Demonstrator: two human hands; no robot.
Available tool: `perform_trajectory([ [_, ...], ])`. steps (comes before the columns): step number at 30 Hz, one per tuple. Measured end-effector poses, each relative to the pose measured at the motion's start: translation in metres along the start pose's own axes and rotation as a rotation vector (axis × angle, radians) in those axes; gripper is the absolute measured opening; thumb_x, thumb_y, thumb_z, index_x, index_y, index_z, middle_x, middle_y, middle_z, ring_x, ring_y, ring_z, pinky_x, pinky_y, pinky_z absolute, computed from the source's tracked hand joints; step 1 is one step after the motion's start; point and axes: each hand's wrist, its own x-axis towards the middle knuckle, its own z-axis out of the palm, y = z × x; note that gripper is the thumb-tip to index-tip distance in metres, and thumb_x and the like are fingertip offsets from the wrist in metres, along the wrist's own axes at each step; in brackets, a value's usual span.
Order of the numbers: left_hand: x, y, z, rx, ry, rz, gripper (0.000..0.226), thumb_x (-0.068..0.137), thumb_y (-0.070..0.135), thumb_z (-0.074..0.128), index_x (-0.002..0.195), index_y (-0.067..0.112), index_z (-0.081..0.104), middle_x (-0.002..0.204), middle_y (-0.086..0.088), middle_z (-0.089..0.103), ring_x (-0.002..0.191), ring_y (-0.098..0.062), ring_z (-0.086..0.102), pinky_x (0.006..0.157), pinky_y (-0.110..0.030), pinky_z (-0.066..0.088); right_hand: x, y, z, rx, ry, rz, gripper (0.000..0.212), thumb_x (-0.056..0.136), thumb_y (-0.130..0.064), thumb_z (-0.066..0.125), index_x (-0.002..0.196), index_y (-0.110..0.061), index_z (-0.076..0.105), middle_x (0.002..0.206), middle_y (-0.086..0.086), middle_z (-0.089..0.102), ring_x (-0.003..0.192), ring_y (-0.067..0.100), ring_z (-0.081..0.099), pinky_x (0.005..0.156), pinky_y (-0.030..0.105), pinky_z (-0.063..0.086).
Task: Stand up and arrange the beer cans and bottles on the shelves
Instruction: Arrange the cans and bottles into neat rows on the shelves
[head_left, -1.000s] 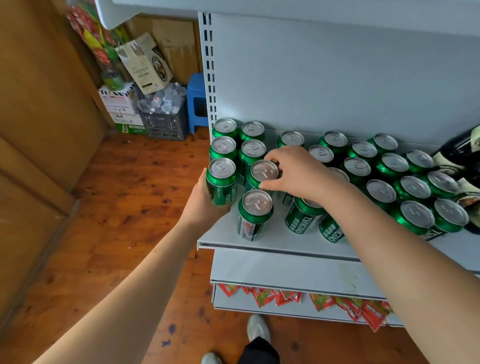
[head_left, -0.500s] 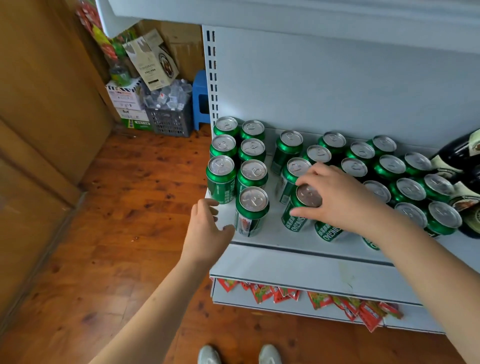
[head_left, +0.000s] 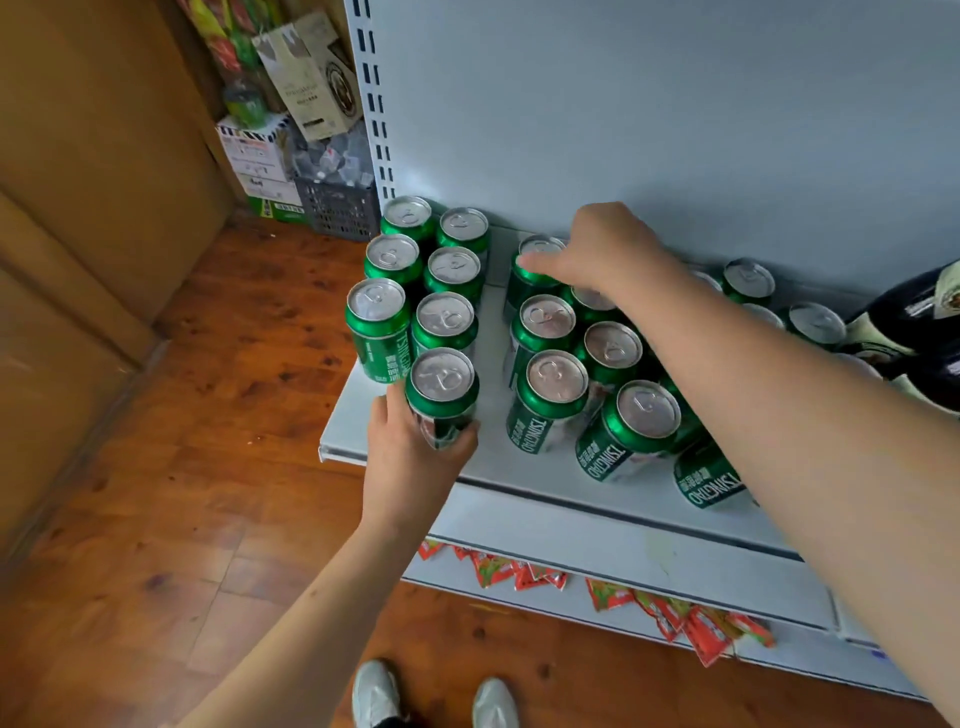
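Cans (head_left: 550, 325): green aluminium cylinders w/ dull silver pull-tab lids, glossy sides, white lettering; all upright on shelf (head_left: 524, 475), a flat pale-grey painted metal deck w/ rolled front lip. Left block: two neat columns, lids round and close-packed. Right block: looser cluster, partly hidden behind forearm.

Front can (head_left: 441, 397): nearest shelf edge in left block, upright. Left hand (head_left: 410, 462) grips its lower body, fingers curled round right side, thumb on left.

Back can (head_left: 537, 265): rear of right block, close to back panel. Right hand (head_left: 605, 249) lies over its lid, fingers bent down onto rim; whether it truly grips – can't tell, blurred.

Bottles (head_left: 919, 332): dark glass, glossy, cream labels, lying tilted at far right of shelf.

Misc.: red-orange foil sachets (head_left: 519, 571) hanging in a strip under shelf; wood-plank floor (head_left: 156, 493), reddish, knotty; dark plastic lattice crate (head_left: 337, 208) and printed cardboard boxes (head_left: 260, 156) in corner; pale shoes (head_left: 431, 696) at bottom.
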Motion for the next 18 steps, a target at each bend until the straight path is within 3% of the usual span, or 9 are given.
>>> perform_trajectory([
  [2, -0.002, 0.002, 0.004, 0.002, 0.012, -0.007, 0.07, 0.072, 0.031, 0.082, 0.129, 0.016, 0.045, 0.118, -0.002, 0.053, 0.102, -0.004, 0.038, 0.09, -0.024, 0.039, 0.02, -0.007, 0.006, -0.057, -0.134, 0.034, 0.069, 0.071, -0.067, 0.069, 0.107, -0.01, 0.057, 0.108, 0.009, 0.06, 0.097, 0.031, 0.058, 0.075, 0.031, 0.045],
  [4, -0.004, 0.005, 0.005, -0.016, 0.019, -0.022, 0.069, 0.072, 0.03, 0.083, 0.129, 0.015, 0.045, 0.118, -0.001, 0.052, 0.103, -0.005, 0.04, 0.089, -0.022, 0.039, 0.028, -0.013, 0.011, -0.048, -0.096, 0.033, 0.072, 0.07, -0.063, 0.072, 0.117, -0.01, 0.056, 0.116, 0.009, 0.059, 0.105, 0.03, 0.059, 0.073, 0.03, 0.043],
  [7, -0.009, 0.007, 0.006, -0.037, 0.037, -0.044, 0.069, 0.074, 0.029, 0.082, 0.131, 0.016, 0.044, 0.117, 0.004, 0.049, 0.105, -0.008, 0.046, 0.086, -0.016, 0.039, 0.028, -0.018, 0.016, -0.013, 0.04, 0.002, 0.066, 0.072, -0.061, 0.072, 0.112, -0.01, 0.057, 0.11, 0.007, 0.06, 0.096, 0.029, 0.059, 0.069, 0.03, 0.039],
  [11, -0.012, 0.003, 0.006, -0.034, 0.039, -0.059, 0.07, 0.076, 0.029, 0.081, 0.133, 0.018, 0.043, 0.122, 0.005, 0.049, 0.101, -0.001, 0.045, 0.074, 0.003, 0.035, 0.034, -0.014, 0.029, 0.1, -0.026, -0.041, 0.061, 0.073, -0.063, 0.069, 0.102, -0.01, 0.054, 0.109, 0.011, 0.059, 0.088, 0.029, 0.055, 0.067, 0.032, 0.041],
  [15, -0.014, 0.004, 0.005, -0.03, 0.036, -0.081, 0.071, 0.076, 0.029, 0.082, 0.134, 0.016, 0.042, 0.126, 0.0, 0.05, 0.102, -0.003, 0.045, 0.082, -0.01, 0.037, 0.01, -0.002, 0.013, -0.008, 0.042, -0.168, 0.063, 0.075, -0.07, 0.064, 0.082, -0.009, 0.049, 0.095, 0.008, 0.057, 0.081, 0.027, 0.051, 0.058, 0.03, 0.036],
  [18, -0.018, 0.005, 0.004, -0.034, 0.063, -0.102, 0.076, 0.075, 0.029, 0.082, 0.137, 0.017, 0.039, 0.127, 0.001, 0.048, 0.113, -0.009, 0.046, 0.088, -0.019, 0.04, -0.018, 0.006, 0.005, -0.179, -0.086, -0.317, 0.075, 0.067, -0.081, 0.058, 0.092, -0.011, 0.064, 0.091, 0.005, 0.066, 0.084, 0.025, 0.061, 0.069, 0.032, 0.049],
])
